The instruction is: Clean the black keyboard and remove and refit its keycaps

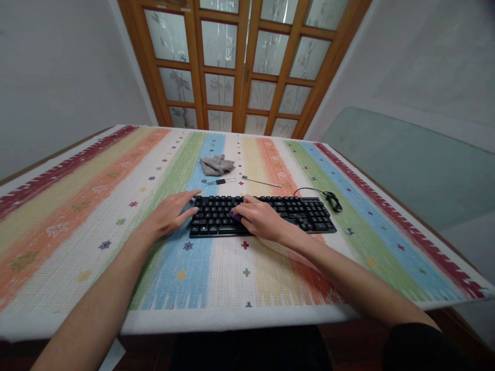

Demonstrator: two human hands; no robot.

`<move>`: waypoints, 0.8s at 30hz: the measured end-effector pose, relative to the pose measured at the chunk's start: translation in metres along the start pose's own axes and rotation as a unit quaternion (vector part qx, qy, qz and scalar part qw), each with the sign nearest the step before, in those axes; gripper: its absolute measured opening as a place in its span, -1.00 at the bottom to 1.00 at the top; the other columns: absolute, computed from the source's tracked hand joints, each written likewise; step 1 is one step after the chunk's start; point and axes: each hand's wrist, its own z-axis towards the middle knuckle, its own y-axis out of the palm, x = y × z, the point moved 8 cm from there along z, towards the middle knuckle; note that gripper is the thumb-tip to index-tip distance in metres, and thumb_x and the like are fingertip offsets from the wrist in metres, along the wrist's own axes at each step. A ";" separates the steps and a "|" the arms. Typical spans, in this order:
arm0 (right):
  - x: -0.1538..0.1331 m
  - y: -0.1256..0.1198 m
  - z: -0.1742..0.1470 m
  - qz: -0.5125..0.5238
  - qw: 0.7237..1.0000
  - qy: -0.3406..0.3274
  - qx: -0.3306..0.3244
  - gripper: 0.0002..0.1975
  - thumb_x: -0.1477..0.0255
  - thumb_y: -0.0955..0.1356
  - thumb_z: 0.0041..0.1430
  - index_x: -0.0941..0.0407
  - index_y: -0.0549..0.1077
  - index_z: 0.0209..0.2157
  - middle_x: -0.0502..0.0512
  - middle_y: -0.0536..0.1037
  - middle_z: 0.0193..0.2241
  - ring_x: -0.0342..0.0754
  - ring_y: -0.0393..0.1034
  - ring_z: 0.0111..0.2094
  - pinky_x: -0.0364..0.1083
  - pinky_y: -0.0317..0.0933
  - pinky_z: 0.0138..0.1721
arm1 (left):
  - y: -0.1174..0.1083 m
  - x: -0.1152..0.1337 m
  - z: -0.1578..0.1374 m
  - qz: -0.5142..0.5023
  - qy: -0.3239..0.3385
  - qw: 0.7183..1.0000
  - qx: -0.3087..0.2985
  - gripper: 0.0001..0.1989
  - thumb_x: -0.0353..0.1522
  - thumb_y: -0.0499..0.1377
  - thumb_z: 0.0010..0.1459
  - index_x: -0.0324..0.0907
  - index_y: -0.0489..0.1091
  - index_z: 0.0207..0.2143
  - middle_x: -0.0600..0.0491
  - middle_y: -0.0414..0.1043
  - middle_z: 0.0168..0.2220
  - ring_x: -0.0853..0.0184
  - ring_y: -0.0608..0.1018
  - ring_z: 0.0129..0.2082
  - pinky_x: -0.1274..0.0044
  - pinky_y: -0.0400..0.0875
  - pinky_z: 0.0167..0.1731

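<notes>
Head view: the long black rectangular keyboard (pixel 294 208) lies flat on the counter (pixel 228 273) spread with multicoloured striped cloth, the left hand (pixel 172 212) open at its left end and the right hand (pixel 261 217) over it, closed around a small purple object (pixel 235 216), partly hidden. Work on the keyboard appears under way, completed and remaining portions undeterminable; the crumpled grey cloth (pixel 217 166) beyond lies unheld.
</notes>
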 end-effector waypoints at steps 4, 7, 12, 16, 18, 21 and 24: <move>-0.003 0.004 -0.005 -0.012 0.999 0.013 -0.031 -0.81 0.62 0.25 0.28 0.19 0.49 -0.29 0.15 0.46 -0.41 -0.02 0.22 -0.28 -0.10 0.05 -0.35 | -0.001 0.001 0.000 -0.002 0.001 1.000 0.004 -0.36 -0.07 -0.10 0.33 -0.20 0.19 0.34 -0.16 0.36 0.26 0.00 0.44 0.19 0.15 0.26 0.22; -0.006 0.001 -0.005 -0.009 0.999 0.006 -0.030 -0.82 0.64 0.26 0.26 0.18 0.47 -0.32 0.14 0.45 -0.42 -0.02 0.21 -0.28 -0.10 0.07 -0.33 | -0.001 0.002 0.000 -0.004 0.002 1.000 0.001 -0.35 -0.07 -0.11 0.34 -0.23 0.19 0.34 -0.19 0.35 0.27 -0.01 0.44 0.19 0.14 0.27 0.21; 0.002 -0.005 -0.005 0.006 1.000 0.022 -0.003 -0.78 0.67 0.24 0.23 0.18 0.48 -0.27 0.18 0.52 -0.37 0.02 0.24 -0.23 -0.08 0.12 -0.28 | -0.001 0.001 0.000 -0.003 0.001 1.000 0.003 -0.35 -0.07 -0.11 0.34 -0.23 0.18 0.34 -0.19 0.37 0.25 -0.01 0.45 0.19 0.14 0.27 0.21; 0.008 -0.006 -0.010 0.019 1.000 0.024 0.006 -0.76 0.68 0.23 0.22 0.16 0.49 -0.25 0.16 0.53 -0.36 0.02 0.24 -0.23 -0.07 0.12 -0.26 | -0.002 0.003 -0.001 -0.003 0.006 1.000 0.002 -0.37 -0.08 -0.09 0.34 -0.18 0.18 0.34 -0.15 0.38 0.25 0.01 0.45 0.19 0.16 0.28 0.21; 0.009 -0.004 -0.015 0.022 0.999 0.023 -0.008 -0.77 0.67 0.24 0.23 0.16 0.49 -0.25 0.14 0.50 -0.39 0.00 0.23 -0.26 -0.08 0.10 -0.28 | -0.002 0.003 -0.001 -0.003 0.006 1.000 -0.001 -0.37 -0.08 -0.09 0.34 -0.18 0.17 0.35 -0.14 0.37 0.25 0.02 0.45 0.19 0.17 0.28 0.21; 0.008 -0.004 -0.020 0.026 0.999 0.027 -0.011 -0.79 0.65 0.25 0.25 0.15 0.49 -0.26 0.12 0.47 -0.40 -0.01 0.22 -0.28 -0.09 0.08 -0.30 | -0.002 0.003 -0.001 -0.001 0.005 1.000 0.002 -0.37 -0.08 -0.10 0.34 -0.17 0.18 0.34 -0.13 0.36 0.26 0.02 0.44 0.20 0.18 0.26 0.22; 0.010 -0.005 -0.023 0.033 0.999 0.030 -0.003 -0.76 0.67 0.24 0.23 0.15 0.50 -0.24 0.12 0.49 -0.40 0.00 0.23 -0.27 -0.09 0.09 -0.29 | -0.002 0.003 0.000 -0.001 0.006 1.000 0.004 -0.37 -0.08 -0.09 0.33 -0.17 0.19 0.34 -0.13 0.36 0.26 0.00 0.43 0.21 0.17 0.26 0.23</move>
